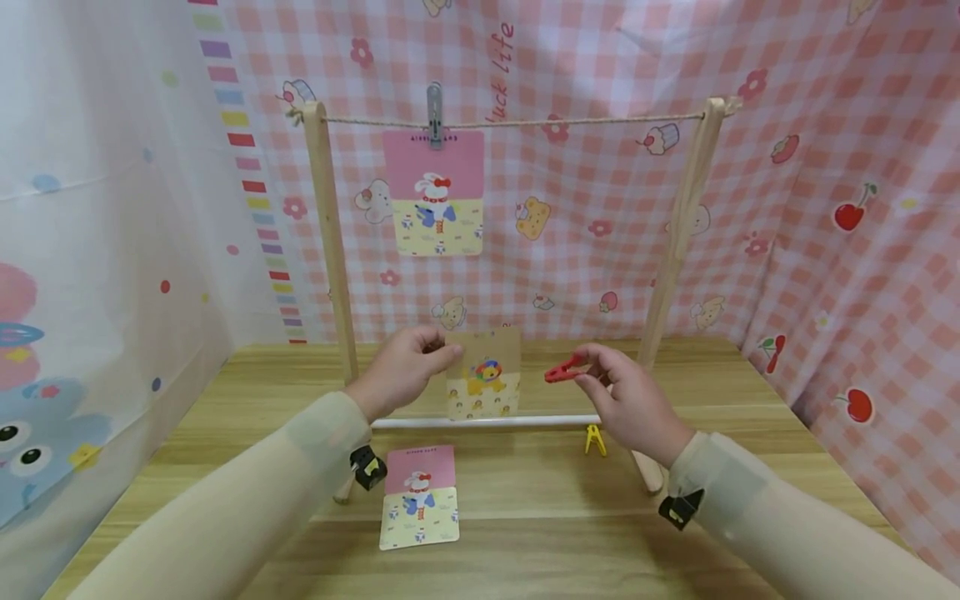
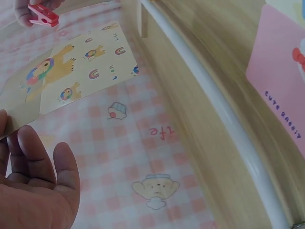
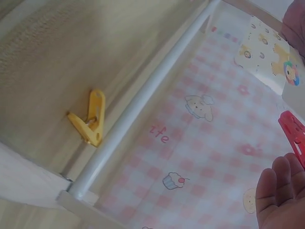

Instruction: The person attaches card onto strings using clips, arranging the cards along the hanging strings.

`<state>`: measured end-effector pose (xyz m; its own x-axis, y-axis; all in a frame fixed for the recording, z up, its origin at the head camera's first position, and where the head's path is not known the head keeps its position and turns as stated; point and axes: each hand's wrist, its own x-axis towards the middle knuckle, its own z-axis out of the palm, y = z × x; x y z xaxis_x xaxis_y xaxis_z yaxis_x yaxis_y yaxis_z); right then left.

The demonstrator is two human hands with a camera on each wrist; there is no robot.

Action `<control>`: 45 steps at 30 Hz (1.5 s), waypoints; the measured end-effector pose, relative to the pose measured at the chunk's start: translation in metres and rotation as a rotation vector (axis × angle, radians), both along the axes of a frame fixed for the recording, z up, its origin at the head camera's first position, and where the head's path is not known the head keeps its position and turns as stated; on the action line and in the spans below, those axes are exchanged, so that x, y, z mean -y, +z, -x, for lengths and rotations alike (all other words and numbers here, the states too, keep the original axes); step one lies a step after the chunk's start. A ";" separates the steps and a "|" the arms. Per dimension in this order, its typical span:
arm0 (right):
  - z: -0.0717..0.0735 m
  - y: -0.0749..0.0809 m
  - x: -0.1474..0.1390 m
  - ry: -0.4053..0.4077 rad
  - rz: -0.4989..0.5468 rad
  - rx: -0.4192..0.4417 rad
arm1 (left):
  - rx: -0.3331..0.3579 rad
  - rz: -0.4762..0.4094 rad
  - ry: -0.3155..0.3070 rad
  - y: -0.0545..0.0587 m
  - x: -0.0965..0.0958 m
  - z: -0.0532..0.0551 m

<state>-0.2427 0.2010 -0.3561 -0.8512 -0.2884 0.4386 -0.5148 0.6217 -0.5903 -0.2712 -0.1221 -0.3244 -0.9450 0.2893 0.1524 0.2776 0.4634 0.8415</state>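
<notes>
My left hand (image 1: 408,367) pinches the upper left edge of a tan and cream card (image 1: 483,375) printed with a lion, held up in front of the rack. To its right, my right hand (image 1: 630,400) grips a red clothespin (image 1: 562,369) by its handle end, its nose pointing toward the card with a gap between them. In the left wrist view the lion card (image 2: 90,62) extends from the fingers, with the red clothespin (image 2: 44,15) beyond it. A pink and yellow rabbit card (image 1: 438,192) hangs from the string (image 1: 585,122) by a grey clothespin (image 1: 435,117).
The string runs between two wooden posts (image 1: 330,233), joined low down by a white rod (image 1: 495,422). Another rabbit card (image 1: 420,498) lies on the wooden table (image 1: 540,533), left of centre. A yellow clothespin (image 1: 596,440) stands near the rod's right end. Checked cloth (image 1: 600,275) hangs behind.
</notes>
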 end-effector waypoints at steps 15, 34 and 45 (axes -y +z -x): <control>0.004 0.018 0.003 0.014 0.032 -0.071 | -0.039 0.019 0.016 0.017 -0.008 0.003; 0.005 0.038 0.004 0.028 0.057 -0.123 | -0.082 0.026 0.013 0.037 -0.012 0.006; 0.007 0.048 0.005 0.023 0.060 -0.137 | -0.085 0.024 0.006 0.047 -0.017 0.007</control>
